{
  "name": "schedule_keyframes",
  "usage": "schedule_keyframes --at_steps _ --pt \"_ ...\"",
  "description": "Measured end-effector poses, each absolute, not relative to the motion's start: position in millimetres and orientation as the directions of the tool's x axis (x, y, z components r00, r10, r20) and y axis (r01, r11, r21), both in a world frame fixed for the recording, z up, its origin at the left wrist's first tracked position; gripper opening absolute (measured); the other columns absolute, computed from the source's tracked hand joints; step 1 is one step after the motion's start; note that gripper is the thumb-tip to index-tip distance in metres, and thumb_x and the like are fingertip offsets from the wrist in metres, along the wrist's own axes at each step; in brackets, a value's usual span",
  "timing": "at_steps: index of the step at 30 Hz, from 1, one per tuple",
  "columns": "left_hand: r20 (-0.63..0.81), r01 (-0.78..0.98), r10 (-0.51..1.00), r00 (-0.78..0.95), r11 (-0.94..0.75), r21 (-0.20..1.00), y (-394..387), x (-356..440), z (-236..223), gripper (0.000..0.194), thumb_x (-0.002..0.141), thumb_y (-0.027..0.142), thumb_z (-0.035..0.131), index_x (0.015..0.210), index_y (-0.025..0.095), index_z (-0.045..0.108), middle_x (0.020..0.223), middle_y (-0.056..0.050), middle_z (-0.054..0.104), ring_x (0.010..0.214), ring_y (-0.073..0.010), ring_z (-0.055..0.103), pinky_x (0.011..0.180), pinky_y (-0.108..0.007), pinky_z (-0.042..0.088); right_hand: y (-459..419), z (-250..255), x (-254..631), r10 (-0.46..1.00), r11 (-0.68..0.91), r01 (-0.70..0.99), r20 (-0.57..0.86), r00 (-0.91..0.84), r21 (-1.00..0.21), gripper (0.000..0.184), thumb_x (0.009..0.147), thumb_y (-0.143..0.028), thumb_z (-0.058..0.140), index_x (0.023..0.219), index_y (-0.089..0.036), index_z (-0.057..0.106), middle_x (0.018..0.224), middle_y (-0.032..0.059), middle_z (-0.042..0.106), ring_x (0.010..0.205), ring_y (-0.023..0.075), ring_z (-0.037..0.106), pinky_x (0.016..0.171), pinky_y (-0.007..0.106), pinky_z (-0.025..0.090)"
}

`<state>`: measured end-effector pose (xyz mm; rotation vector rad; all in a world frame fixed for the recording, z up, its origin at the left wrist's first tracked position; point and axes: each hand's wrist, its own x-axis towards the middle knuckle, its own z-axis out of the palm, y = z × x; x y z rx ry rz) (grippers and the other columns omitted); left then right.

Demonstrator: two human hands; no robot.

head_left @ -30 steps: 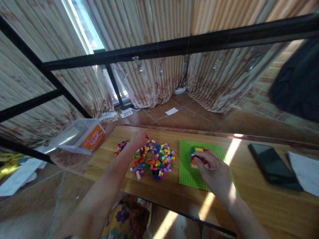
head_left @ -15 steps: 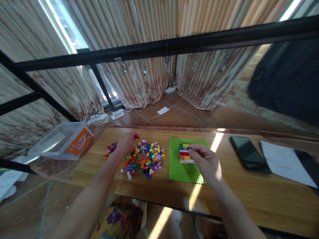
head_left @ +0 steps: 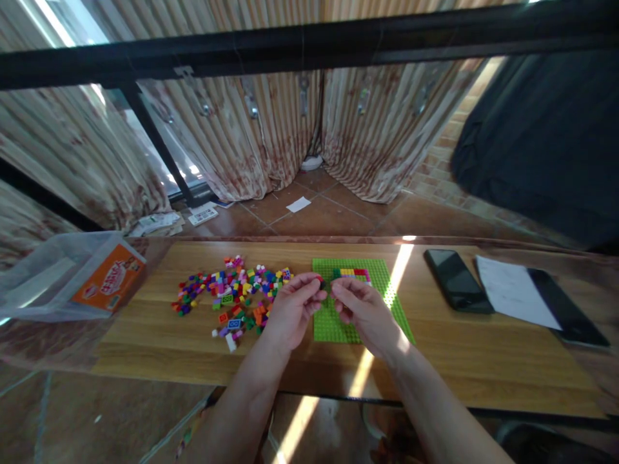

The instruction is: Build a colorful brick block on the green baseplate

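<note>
A green baseplate (head_left: 387, 289) lies on the wooden table (head_left: 459, 348). At its far edge stands a small build of red, yellow and orange bricks (head_left: 355, 274). A heap of loose coloured bricks (head_left: 232, 293) spreads to the left of the plate. My left hand (head_left: 293, 309) and my right hand (head_left: 360, 309) meet over the plate's left side. The left fingers pinch a small red brick (head_left: 320, 280). The right fingertips are closed together right beside it, touching or nearly touching it; what they hold is too small to make out.
A clear plastic box with an orange label (head_left: 72, 277) lies on its side at the table's left end. A black phone (head_left: 452, 280), a white sheet (head_left: 512, 290) and a dark tablet (head_left: 568, 316) lie at the right. A black frame bar (head_left: 309, 48) crosses overhead.
My left hand left the brick heap and came right with a red brick. My right hand drew back from the build to meet it. The camera view shifted right.
</note>
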<state>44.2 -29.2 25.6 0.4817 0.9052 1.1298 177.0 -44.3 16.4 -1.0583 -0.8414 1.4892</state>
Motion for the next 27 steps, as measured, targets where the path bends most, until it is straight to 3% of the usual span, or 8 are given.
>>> schedule_keyframes --at_steps 4,9,12,19,22,24,27 --pt "-0.381 -0.591 0.909 0.170 0.404 0.698 -30 44 22 0.029 0.056 0.022 0.085 0.079 0.015 0.069 0.064 0.003 0.064 0.053 -0.0039 0.057 0.045 -0.012 0.039 -41 12 169 0.996 -0.082 -0.230 -0.084 0.000 -0.970 0.030 0.069 -0.045 0.076 0.076 -0.019 0.064 0.056 -0.0040 0.057 0.045 0.0070 0.042 0.039 0.020 0.030" --pt "-0.357 -0.591 0.921 0.155 0.376 0.714 -33 46 16 0.028 0.053 0.018 0.086 0.075 0.012 0.070 0.064 0.001 0.065 0.055 -0.0041 0.057 0.048 -0.012 0.042 -42 7 170 0.996 0.086 -0.010 0.085 0.006 -0.996 0.021 0.079 -0.040 0.067 0.078 -0.019 0.065 0.066 0.0002 0.063 0.055 0.0111 0.051 0.051 0.024 0.040" --pt "-0.362 -0.596 0.920 0.151 0.377 0.709 -33 46 14 0.024 0.056 0.017 0.084 0.074 0.011 0.069 0.062 0.001 0.065 0.053 -0.0035 0.057 0.049 -0.011 0.044 -44 6 169 0.994 0.110 0.092 0.111 0.013 -0.990 0.020 0.081 -0.039 0.065 0.076 -0.020 0.065 0.064 0.0004 0.062 0.057 0.0126 0.052 0.053 0.026 0.041" --pt "-0.397 -0.626 0.888 0.231 0.448 0.638 -32 32 16 0.015 0.064 0.011 0.079 0.074 0.010 0.068 0.062 0.002 0.062 0.052 -0.0022 0.056 0.049 -0.009 0.045 -42 8 164 0.999 -0.027 -0.148 -0.023 -0.030 -0.989 0.024 0.077 -0.043 0.068 0.078 -0.019 0.064 0.053 -0.0047 0.052 0.046 0.0084 0.041 0.043 0.022 0.030" --pt "-0.398 -0.643 0.877 0.269 0.471 0.604 -29 23 15 0.012 0.069 0.010 0.076 0.077 0.010 0.067 0.067 0.000 0.063 0.056 -0.0026 0.058 0.052 -0.009 0.047 -40 5 165 0.995 -0.094 -0.142 -0.087 -0.057 -0.985 0.026 0.078 -0.044 0.065 0.075 -0.018 0.062 0.053 -0.0047 0.051 0.045 0.0082 0.040 0.043 0.022 0.029" --pt "-0.390 -0.635 0.879 0.274 0.470 0.613 -26 15 16 0.011 0.072 0.011 0.074 0.079 0.010 0.066 0.072 -0.001 0.065 0.058 -0.0028 0.059 0.053 -0.009 0.048 -42 1 163 0.989 -0.112 0.007 -0.112 -0.097 -0.994 0.023 0.080 -0.041 0.062 0.076 -0.018 0.062 0.054 -0.0038 0.053 0.046 0.0093 0.042 0.045 0.023 0.030" --pt "-0.367 -0.602 0.900 0.234 0.431 0.672 -23 2 17 0.012 0.073 0.013 0.074 0.081 0.011 0.065 0.074 -0.001 0.066 0.058 -0.0035 0.059 0.052 -0.010 0.048 -49 -6 154 0.988 0.033 0.352 -0.022 -0.152 -0.936 0.012 0.083 -0.026 0.058 0.078 -0.018 0.065 0.064 0.0002 0.060 0.056 0.0122 0.050 0.054 0.025 0.037"
